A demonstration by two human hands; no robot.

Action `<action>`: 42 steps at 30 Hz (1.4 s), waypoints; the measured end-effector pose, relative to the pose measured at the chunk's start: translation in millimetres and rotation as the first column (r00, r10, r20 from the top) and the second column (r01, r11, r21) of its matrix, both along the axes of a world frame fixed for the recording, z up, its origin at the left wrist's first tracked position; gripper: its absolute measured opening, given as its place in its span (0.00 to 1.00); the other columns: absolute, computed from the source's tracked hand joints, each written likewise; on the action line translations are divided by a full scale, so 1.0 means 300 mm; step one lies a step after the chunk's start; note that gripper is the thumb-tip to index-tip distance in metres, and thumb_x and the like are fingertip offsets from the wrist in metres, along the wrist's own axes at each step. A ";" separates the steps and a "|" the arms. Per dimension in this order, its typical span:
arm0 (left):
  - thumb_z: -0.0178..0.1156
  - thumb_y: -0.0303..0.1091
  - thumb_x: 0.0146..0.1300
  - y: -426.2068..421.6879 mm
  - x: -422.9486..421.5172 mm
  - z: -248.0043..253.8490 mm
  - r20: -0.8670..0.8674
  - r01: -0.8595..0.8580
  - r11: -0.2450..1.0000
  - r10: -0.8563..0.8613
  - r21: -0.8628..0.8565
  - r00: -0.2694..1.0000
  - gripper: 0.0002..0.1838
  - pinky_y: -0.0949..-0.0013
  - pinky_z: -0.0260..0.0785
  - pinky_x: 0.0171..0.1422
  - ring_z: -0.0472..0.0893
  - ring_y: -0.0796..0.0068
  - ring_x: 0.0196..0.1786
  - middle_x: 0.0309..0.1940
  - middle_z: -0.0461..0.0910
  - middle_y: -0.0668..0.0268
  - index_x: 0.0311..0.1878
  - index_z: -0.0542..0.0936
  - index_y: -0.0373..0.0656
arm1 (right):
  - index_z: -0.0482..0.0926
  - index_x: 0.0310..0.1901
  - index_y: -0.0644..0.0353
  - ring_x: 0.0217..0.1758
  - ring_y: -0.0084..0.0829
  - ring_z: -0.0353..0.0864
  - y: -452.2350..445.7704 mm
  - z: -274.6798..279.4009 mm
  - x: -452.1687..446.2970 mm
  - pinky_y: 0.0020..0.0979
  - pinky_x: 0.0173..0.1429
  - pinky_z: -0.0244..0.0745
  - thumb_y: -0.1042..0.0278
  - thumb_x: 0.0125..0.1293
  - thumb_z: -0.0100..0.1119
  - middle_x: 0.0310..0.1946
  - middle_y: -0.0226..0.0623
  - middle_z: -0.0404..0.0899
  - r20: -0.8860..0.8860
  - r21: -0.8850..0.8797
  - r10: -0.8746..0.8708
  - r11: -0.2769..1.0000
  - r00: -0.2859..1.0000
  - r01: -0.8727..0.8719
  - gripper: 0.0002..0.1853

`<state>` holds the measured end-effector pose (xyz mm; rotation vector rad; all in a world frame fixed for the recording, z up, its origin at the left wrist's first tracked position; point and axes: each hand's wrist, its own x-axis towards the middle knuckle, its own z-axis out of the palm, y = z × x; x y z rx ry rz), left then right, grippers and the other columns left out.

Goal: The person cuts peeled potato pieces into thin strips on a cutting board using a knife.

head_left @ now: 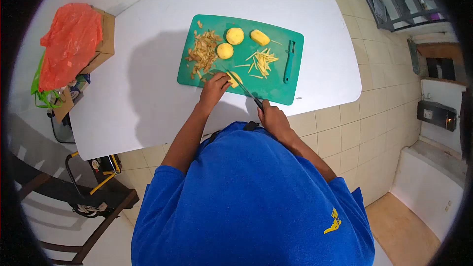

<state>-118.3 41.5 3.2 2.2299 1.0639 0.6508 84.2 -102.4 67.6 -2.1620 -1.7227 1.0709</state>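
On a green cutting board [268, 91], my left hand [215, 90] has its fingers on a yellow piece of peeled potato [235, 79]. My right hand [273, 118] is wrapped round the black handle of a knife [245, 88], whose blade lies at an angle across the piece. Brown peelings [204, 51] are heaped on the board's left side. Two whole peeled potatoes [235, 36] [225, 50] sit beside them, and a cut potato [259, 37] lies farther right. Thin potato sticks [263, 62] form a loose pile below it. A green-handled peeler [289, 64] rests near the right edge.
The board is on a white table [157, 19]. At the table's left stand a cardboard box [107, 37], a red plastic bag [71, 44] and a green bag [42, 88]. A wooden chair [98, 231] is at lower left, a metal rack [399, 0] at upper right.
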 end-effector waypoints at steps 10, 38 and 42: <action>0.66 0.28 0.54 0.000 0.004 0.017 -0.040 -0.012 1.000 0.012 0.012 0.999 0.11 0.62 0.73 0.48 0.80 0.58 0.44 0.41 0.78 0.60 0.40 0.80 0.37 | 0.67 0.41 0.63 0.31 0.57 0.81 0.018 0.012 0.003 0.53 0.34 0.76 0.59 0.69 0.49 0.28 0.57 0.80 0.087 0.031 -0.064 0.998 0.994 0.061 0.14; 0.64 0.30 0.56 -0.019 0.015 0.032 -0.026 -0.061 0.998 0.061 -0.015 0.998 0.10 0.58 0.73 0.44 0.79 0.55 0.41 0.40 0.77 0.60 0.41 0.79 0.39 | 0.65 0.42 0.64 0.32 0.59 0.81 0.035 0.027 -0.091 0.55 0.35 0.77 0.58 0.69 0.49 0.28 0.59 0.80 0.041 -0.123 -0.027 0.992 0.999 0.032 0.15; 0.64 0.30 0.56 -0.010 0.015 0.034 -0.029 -0.045 0.999 0.044 -0.028 0.999 0.10 0.58 0.73 0.44 0.79 0.55 0.41 0.40 0.76 0.60 0.41 0.79 0.40 | 0.64 0.42 0.64 0.32 0.59 0.81 0.033 0.009 -0.100 0.55 0.35 0.77 0.58 0.69 0.49 0.27 0.59 0.80 0.013 -0.141 -0.041 0.989 0.999 0.042 0.16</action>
